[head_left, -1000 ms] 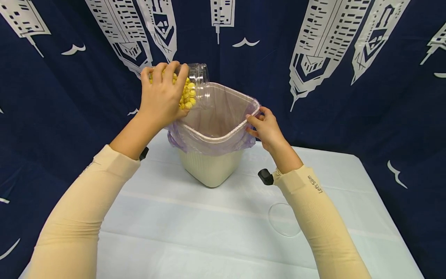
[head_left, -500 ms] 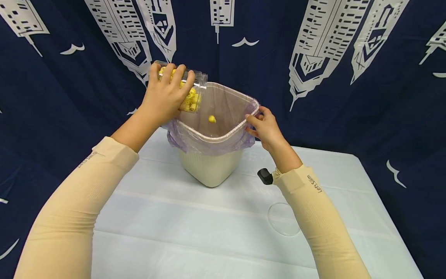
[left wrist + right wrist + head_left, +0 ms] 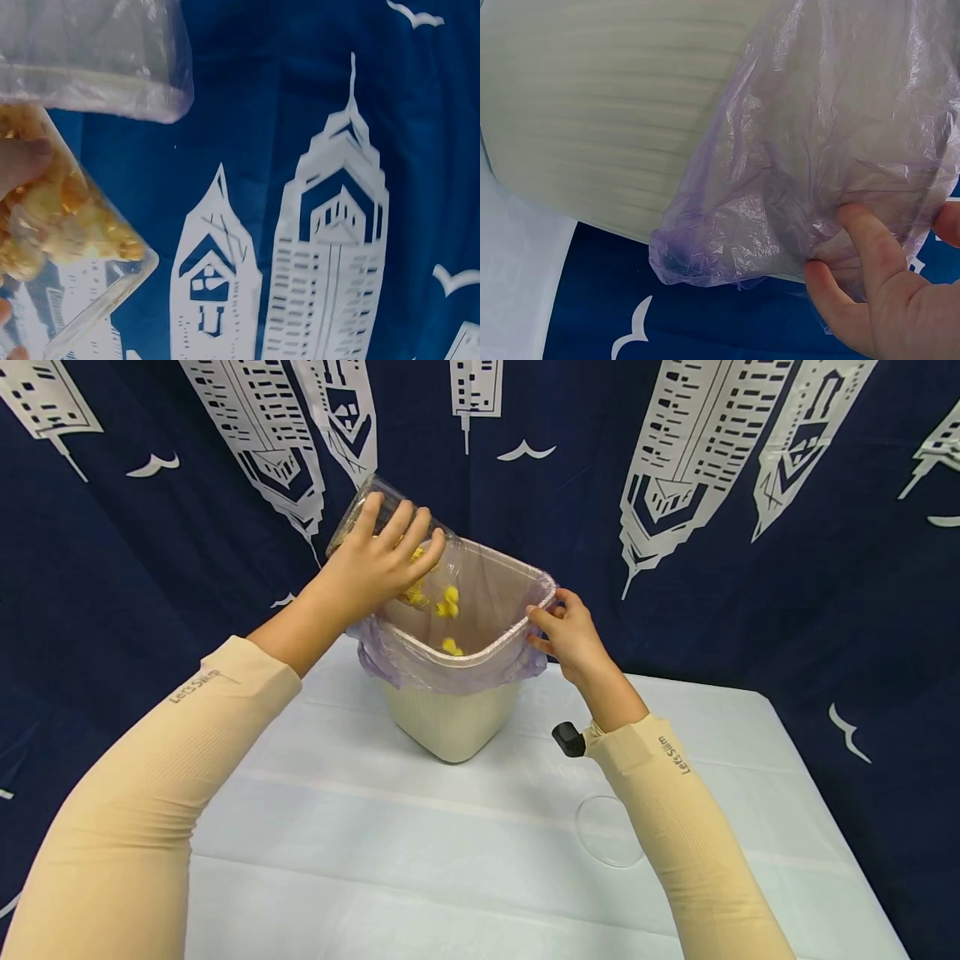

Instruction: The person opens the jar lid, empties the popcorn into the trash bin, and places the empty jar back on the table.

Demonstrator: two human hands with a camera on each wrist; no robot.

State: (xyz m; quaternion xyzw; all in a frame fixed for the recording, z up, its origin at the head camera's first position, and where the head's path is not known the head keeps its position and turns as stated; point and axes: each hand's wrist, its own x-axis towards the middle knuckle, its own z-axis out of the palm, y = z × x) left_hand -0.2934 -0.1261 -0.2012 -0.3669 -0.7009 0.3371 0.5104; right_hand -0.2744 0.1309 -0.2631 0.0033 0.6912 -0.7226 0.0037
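Head view alone shows popcorn (image 3: 448,602) spilling from jar (image 3: 388,502) into bin (image 3: 453,727)

Cream sleeves (image 3: 142,785), dark "Let's Slim" lettering (image 3: 673,755) near cuffs (image 3: 624,742); black device (image 3: 568,739) beside right cuff; bare hands (image 3: 382,560).

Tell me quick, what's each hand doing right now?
Left hand: holding the tipped jar of popcorn.
Right hand: holding the bag at the rim of the bin.

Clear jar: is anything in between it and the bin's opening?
Nothing visible: the left hand tips the jar over the bin, yellow pieces drop from it, and the right hand pinches just the lined rim.
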